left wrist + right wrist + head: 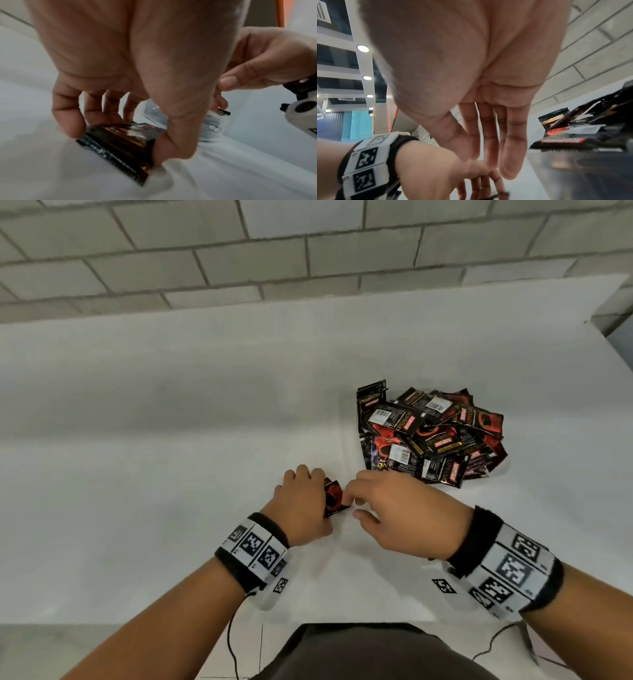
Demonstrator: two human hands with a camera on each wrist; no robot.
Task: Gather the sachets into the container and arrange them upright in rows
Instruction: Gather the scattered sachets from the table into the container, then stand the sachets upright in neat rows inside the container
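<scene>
My left hand (322,498) grips a small stack of black and red sachets (118,147), standing it on its long edge on the white table (171,474); fingers are on one face and the thumb on the other. My right hand (352,503) hovers just right of that stack with its fingers (489,135) straight and nothing in them. To the back right lies a loose pile of several sachets (431,436). A clear plastic container (214,129) shows faintly beyond my left fingers.
A grey block wall (308,251) runs along the table's far edge. Thin black cables (233,642) hang from my wristbands over the near table edge. Bare white tabletop stretches to the left of my hands.
</scene>
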